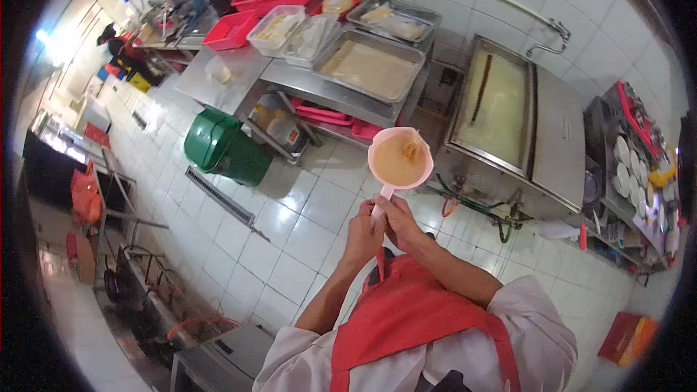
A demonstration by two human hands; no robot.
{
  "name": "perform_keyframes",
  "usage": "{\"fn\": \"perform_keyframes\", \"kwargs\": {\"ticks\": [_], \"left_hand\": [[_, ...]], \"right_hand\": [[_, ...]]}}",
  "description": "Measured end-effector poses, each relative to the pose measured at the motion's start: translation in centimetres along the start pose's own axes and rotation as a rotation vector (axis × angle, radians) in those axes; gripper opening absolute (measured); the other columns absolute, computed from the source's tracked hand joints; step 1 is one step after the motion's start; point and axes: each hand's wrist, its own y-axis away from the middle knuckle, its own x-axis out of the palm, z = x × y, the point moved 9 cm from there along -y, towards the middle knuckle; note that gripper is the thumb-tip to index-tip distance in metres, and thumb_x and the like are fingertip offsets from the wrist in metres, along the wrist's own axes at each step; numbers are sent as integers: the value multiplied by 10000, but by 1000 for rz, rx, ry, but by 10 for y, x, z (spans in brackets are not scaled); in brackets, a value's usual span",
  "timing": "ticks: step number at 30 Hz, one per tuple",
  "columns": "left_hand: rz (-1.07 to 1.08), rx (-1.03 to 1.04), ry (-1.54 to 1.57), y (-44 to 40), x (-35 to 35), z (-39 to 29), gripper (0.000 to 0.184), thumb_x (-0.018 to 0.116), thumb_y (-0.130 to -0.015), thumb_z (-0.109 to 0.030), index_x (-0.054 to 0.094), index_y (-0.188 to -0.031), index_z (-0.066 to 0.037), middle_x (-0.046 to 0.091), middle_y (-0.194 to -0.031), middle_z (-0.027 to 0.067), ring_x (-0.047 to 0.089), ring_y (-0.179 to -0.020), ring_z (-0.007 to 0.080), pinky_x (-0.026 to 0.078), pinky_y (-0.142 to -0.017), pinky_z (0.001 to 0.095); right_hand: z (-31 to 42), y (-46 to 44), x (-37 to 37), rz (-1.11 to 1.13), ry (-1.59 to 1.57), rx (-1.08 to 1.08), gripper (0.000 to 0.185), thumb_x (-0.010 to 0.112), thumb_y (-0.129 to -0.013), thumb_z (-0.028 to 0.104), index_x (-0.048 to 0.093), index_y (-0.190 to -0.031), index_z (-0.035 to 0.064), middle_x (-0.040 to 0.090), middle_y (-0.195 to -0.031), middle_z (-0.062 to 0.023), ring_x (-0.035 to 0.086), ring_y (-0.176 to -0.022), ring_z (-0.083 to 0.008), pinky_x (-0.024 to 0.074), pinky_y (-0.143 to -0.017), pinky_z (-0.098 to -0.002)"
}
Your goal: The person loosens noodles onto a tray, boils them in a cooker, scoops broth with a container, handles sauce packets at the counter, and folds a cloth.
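Both of my hands are wrapped round the handle of a pink pitcher (378, 210), in front of my red apron. My left hand (362, 234) is on the left side of the handle, and my right hand (401, 223) closes on it from the right. Pale beige liquid (396, 163) fills much of the round vessel, with an orange-brown patch near its right rim. Beyond it, a metal tray (406, 94) with a flat beige layer inside lies on the steel table.
Right of the table stands a steel vat (526, 167) with pale greenish liquid. A green bin (243, 163) and a floor drain (221, 196) are at left. Plastic tubs (254, 33) line the table's back. Metal racks stand lower left; a person (123, 51) is far off at upper left.
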Motion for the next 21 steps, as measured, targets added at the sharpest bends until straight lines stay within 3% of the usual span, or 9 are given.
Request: {"fn": "perform_keyframes", "kwargs": {"ticks": [5,7,9,10,12,14,16,18,21], "left_hand": [[205,66,104,-22,57,-62,276,509,-883,-150,511,-1073,50,610,-934,259,623,-879,370,487,-722,397],[225,211,105,-34,80,-85,319,544,-865,-156,501,-1116,36,610,-963,257,624,-899,367,494,-719,394],[387,204,181,-36,104,-112,358,579,-851,-155,495,-1151,21,619,-1001,224,639,-892,317,506,-685,373],[441,203,254,-37,119,-114,373,608,-846,-158,502,-1161,9,622,-964,156,631,-784,212,504,-618,322],[523,189,266,-37,132,-108,371,611,-851,-160,504,-1168,0,607,-929,124,599,-735,169,493,-594,290],[526,199,299,-36,145,-79,363,613,-863,-164,513,-1184,-28,559,-835,62,505,-593,92,441,-493,233],[610,-98,307,-32,144,-39,348,598,-872,-176,522,-1184,-42,573,-860,64,490,-550,83,406,-435,228],[492,-172,289,-26,134,15,332,579,-878,-183,530,-1176,-48,581,-846,65,464,-507,75,379,-399,227],[283,-303,212,-1,120,150,298,582,-865,-176,553,-1127,-36,589,-760,68,489,-496,92,404,-386,248]], "right_hand": [[77,29,-32,-75,-41,-188,228,498,-935,235,556,-956,17,625,-937,-110,596,-836,-154,504,-728,-304],[108,36,-59,-112,-83,-245,225,496,-934,238,547,-929,19,623,-930,-124,602,-837,-178,511,-732,-322],[139,46,-85,-187,-91,-268,235,495,-933,248,541,-918,18,624,-931,-134,610,-833,-212,523,-739,-350],[154,53,-96,-218,-77,-249,231,485,-934,226,538,-930,1,624,-921,-145,621,-836,-228,535,-718,-362],[181,55,-126,-207,-121,-310,221,474,-935,198,518,-964,-17,622,-885,-152,636,-840,-274,559,-700,-409],[202,58,-163,-306,-163,-364,200,485,-928,172,496,-987,-19,603,-838,-141,635,-796,-286,565,-675,-430],[220,59,-194,-309,-140,-382,193,489,-924,162,491,-988,-19,595,-821,-135,634,-783,-286,567,-668,-431],[230,56,-229,-400,-89,-360,190,496,-918,154,486,-975,-27,573,-785,-122,622,-743,-272,569,-650,-427],[240,53,-260,-488,-65,-351,203,499,-915,161,484,-963,-36,552,-756,-108,606,-699,-254,570,-620,-418]]}}
